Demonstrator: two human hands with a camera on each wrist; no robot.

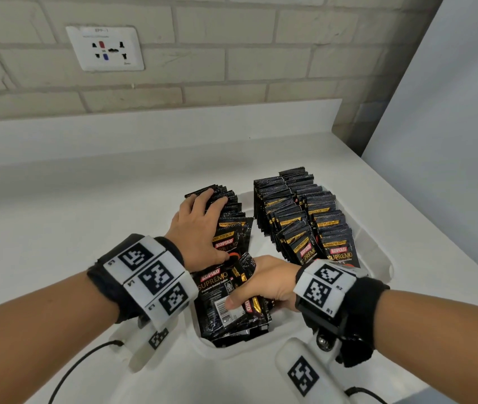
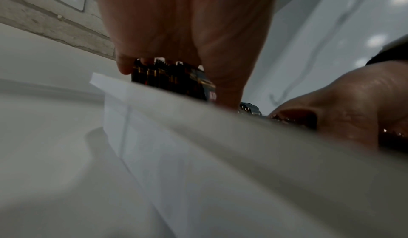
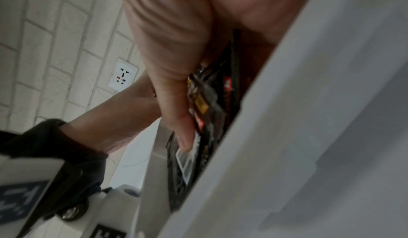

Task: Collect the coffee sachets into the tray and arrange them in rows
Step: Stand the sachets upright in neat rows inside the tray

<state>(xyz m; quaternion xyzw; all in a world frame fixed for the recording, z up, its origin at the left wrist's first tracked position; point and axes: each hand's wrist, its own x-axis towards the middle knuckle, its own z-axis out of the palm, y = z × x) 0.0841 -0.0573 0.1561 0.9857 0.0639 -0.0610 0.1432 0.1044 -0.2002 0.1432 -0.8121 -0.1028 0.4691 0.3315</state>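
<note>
A white tray (image 1: 378, 259) on the counter holds black Kopiko coffee sachets. Two packed rows of upright sachets (image 1: 299, 217) fill its right side. My left hand (image 1: 202, 225) spans the left row (image 1: 233, 225): fingers hooked over its far end, thumb against the front sachet. The left wrist view shows that row (image 2: 172, 77) squeezed between fingertip and thumb above the tray wall (image 2: 220, 128). My right hand (image 1: 261, 284) grips a bundle of sachets (image 1: 220, 290) lying flat at the tray's near end, thumb pressed on top. In the right wrist view the thumb (image 3: 176, 77) presses those sachets (image 3: 205, 105) inside the tray (image 3: 287, 102).
The tray sits on a white counter (image 1: 71, 214) against a brick wall with a power socket (image 1: 105, 48). A white panel (image 1: 450, 141) stands along the right side. Black cables (image 1: 80, 363) run from the wrist cameras near the counter's front edge.
</note>
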